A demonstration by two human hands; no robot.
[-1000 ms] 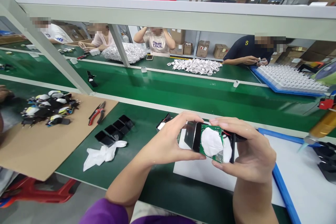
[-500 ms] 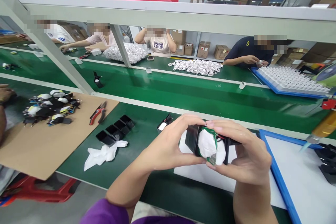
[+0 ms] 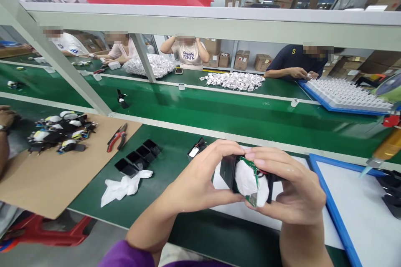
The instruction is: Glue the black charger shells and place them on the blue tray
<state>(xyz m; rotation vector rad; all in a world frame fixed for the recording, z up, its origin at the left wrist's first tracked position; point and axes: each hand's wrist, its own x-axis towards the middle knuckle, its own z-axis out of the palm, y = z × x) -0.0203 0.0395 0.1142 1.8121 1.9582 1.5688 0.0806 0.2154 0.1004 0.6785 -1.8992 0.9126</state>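
Observation:
Between my two hands is a black plastic housing (image 3: 227, 172) with a green circuit board (image 3: 249, 165) and white padding (image 3: 246, 178) at its opening. My left hand (image 3: 203, 179) is closed round the housing's left side, thumb below and fingers on top. From the right, my right hand (image 3: 291, 183) grips the board and a black end piece (image 3: 270, 188), with a bit of red wire near its fingers. To the left stand several open black boxes (image 3: 138, 158) in a row, beside a crumpled white cloth or tissue (image 3: 123, 187).
Red-handled pliers (image 3: 116, 137) and a heap of part-built units (image 3: 59, 131) lie on cardboard (image 3: 37, 175). A blue-framed tray (image 3: 333, 212) stands right, below an amber syringe (image 3: 384, 150). Beyond runs a green conveyor belt (image 3: 188, 110); several co-workers sit across it.
The housing and board have dipped slightly with my hands, both still gripping. On the belt, small parts have shifted right. Across it, a co-worker at the left has drawn an arm back.

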